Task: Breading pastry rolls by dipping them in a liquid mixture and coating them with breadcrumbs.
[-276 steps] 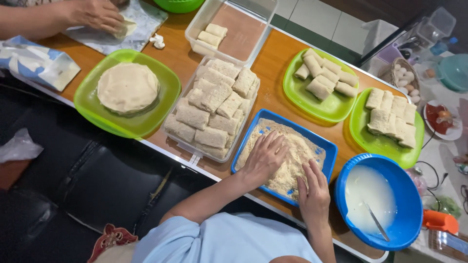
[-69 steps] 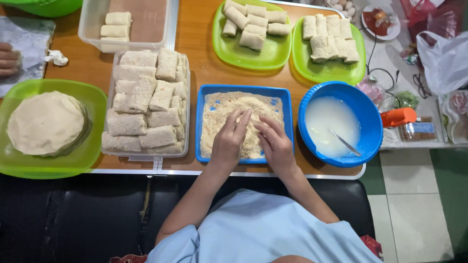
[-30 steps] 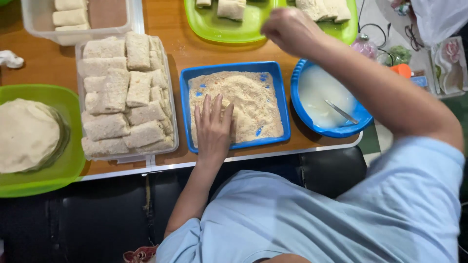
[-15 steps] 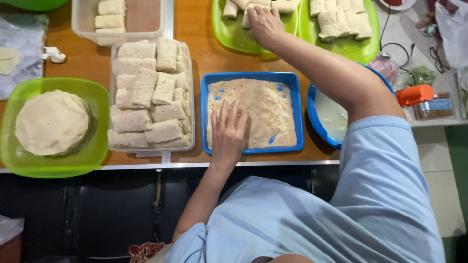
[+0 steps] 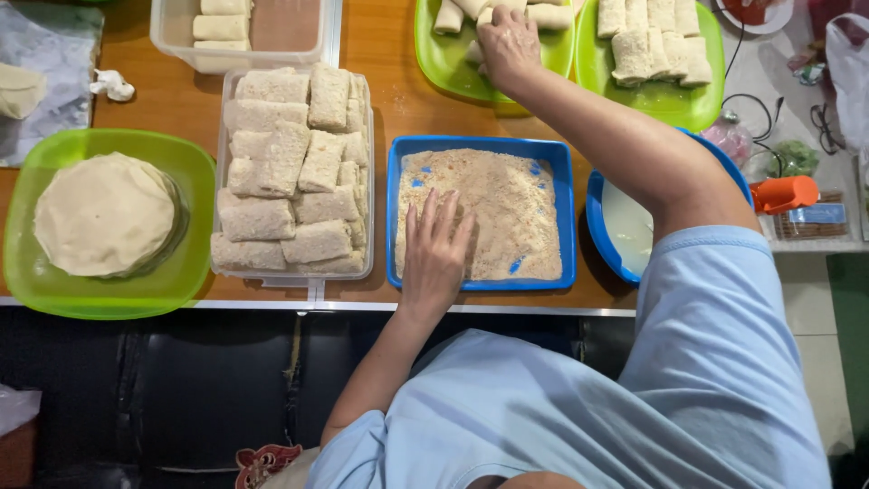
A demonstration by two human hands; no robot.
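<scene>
far left: green plate with a stack of plain round wrappers, untouched. next to it a clear tub packed with crumb-coated rolls, near full, so most of the coating looks done. a second clear tub behind it holds only a few pale rolls. middle: blue tray of breadcrumbs, no roll in it right now. left hand lies flat and open on the crumbs, holding nothing. right hand is stretched to the far green plate, fingers curled down on an uncoated roll; can't tell if it's gripped or only touched. blue bowl of white batter sits right of the tray, partly under the arm. another green plate of uncoated rolls at right, so a fair batch looks left to coat on the bench.
</scene>
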